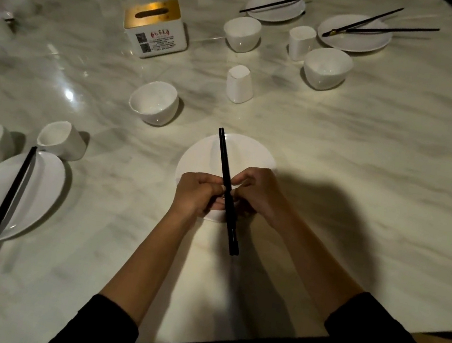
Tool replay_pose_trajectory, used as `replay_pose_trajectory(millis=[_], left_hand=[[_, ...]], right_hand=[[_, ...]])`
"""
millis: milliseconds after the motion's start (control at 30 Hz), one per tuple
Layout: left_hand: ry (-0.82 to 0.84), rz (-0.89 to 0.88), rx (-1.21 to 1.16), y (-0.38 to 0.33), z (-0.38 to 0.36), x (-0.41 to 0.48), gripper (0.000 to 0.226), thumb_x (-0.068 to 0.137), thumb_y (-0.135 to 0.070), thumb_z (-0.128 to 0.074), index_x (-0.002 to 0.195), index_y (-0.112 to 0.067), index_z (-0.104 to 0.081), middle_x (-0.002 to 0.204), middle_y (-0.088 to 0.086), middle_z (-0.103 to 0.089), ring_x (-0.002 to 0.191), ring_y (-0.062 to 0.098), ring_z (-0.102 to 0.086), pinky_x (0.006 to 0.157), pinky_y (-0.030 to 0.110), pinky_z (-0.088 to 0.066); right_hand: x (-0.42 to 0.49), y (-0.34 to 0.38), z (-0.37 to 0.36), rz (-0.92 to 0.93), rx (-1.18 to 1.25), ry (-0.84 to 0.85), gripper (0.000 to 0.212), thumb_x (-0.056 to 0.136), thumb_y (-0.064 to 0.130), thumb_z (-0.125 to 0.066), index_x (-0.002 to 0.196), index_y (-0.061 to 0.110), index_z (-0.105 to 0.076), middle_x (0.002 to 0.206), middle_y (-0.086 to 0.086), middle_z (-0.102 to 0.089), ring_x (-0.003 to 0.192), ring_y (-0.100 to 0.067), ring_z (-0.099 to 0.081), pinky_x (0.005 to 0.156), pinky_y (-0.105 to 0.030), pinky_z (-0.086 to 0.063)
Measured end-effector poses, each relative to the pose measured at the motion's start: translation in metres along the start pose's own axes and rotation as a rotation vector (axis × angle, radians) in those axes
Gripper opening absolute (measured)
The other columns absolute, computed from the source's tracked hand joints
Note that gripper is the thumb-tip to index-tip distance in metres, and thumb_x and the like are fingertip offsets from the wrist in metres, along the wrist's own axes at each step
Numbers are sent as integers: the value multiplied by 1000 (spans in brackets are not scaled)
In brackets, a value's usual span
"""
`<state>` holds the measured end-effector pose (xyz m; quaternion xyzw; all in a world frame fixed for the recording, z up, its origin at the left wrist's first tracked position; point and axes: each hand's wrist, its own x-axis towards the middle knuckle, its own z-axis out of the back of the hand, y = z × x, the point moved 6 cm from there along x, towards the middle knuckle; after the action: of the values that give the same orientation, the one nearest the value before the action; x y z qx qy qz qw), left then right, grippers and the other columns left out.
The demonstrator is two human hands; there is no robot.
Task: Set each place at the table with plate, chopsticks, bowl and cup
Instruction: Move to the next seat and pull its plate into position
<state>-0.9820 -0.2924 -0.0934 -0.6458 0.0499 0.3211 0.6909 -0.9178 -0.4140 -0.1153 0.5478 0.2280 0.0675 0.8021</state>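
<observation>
Restaurant: marble table [370, 166], QR tissue box [156, 29]

Head-worn wide view looks forward, steeply down onto the table [343, 149] close below.

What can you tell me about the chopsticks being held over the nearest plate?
The chopsticks are a pair of slim, plain black sticks, lying side by side with ends aligned. The left hand and right hand pinch them near the middle from either side. They slant over the white plate, far ends reaching its far rim, near ends past its near rim. Whether they touch the plate is unclear.
</observation>
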Motion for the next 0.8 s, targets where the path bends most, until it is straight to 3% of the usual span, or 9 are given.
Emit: replay_pose_trajectory(millis=[133, 267, 333, 400, 500, 567, 633, 733, 800], left_hand=[[0, -1, -6, 2, 2, 4, 15, 83, 9, -57, 94, 13, -66, 77, 24, -66, 46, 18, -65, 50, 21, -54], [-147, -61, 16, -9, 26, 11, 8, 79, 0, -64, 74, 0, -70, 73, 23, -67, 55, 29, -63, 66, 36, -58], [-282, -140, 19, -23, 52, 24, 5, 80, -5, -65, 79, -6, -70, 74, 21, -69, 56, 28, -65, 62, 36, -61], [-450, -199, 65, -40, 82, 44, 19, 78, -12, -67, 97, -11, -67, 83, 14, -70, 70, 28, -69, 72, 39, -61], [-641, -209, 130, -62, 119, 79, 48, 77, -18, -67, 121, -5, -51, 113, 17, -60, 100, 35, -63, 89, 47, -54], [-658, -146, 155, -72, 128, 101, 64, 79, -20, -67, 132, 0, -36, 134, 25, -40, 114, 41, -53, 94, 50, -50], [-629, -71, 178, -74, 131, 120, 72, 81, -22, -66, 138, -1, -27, 142, 26, -29, 119, 44, -48, 97, 49, -47], [-577, -56, 177, -78, 132, 141, 67, 87, -17, -59, 142, 0, -24, 142, 28, -36, 126, 46, -42, 100, 47, -43], [-569, -41, 177, -79, 134, 150, 62, 87, -7, -57, 139, 2, -25, 139, 27, -42, 125, 45, -43, 92, 44, -46]], right_hand=[[-2, 4, 2, -7, 23, 8, 17, 76, -1, -68, 84, 13, -66, 72, -6, -64, 67, -20, -62, 57, -21, -47], [6, 12, 24, -45, 172, -69, 11, 78, 3, -71, 88, 3, -69, 63, -8, -63, 43, -13, -55, 39, -17, -43], [25, 17, 43, -36, 167, -219, 12, 73, 6, -73, 85, 8, -69, 64, -8, -63, 45, -17, -54, 42, -22, -45], [55, 26, 55, 28, 77, -328, 25, 71, 12, -74, 94, 10, -65, 79, -6, -63, 62, -19, -59, 56, -27, -51], [104, 54, 54, 175, -241, -345, 58, 72, 20, -76, 123, 14, -50, 119, -9, -50, 107, -24, -53, 89, -36, -49], [133, 76, 43, 269, -533, -309, 74, 73, 20, -73, 137, 20, -35, 141, -12, -32, 126, -32, -35, 98, -48, -44], [162, 91, 27, 362, -806, -264, 81, 77, 10, -66, 143, 28, -23, 154, -8, -11, 138, -34, -16, 106, -57, -33], [198, 110, 4, 559, -1128, -267, 60, 92, 5, -52, 142, 30, -31, 160, -2, -7, 147, -32, -4, 107, -72, -14], [216, 113, -1, 539, -1420, -219, 44, 98, 12, -44, 140, 22, -39, 159, -5, -12, 148, -32, -3, 107, -73, -6]])
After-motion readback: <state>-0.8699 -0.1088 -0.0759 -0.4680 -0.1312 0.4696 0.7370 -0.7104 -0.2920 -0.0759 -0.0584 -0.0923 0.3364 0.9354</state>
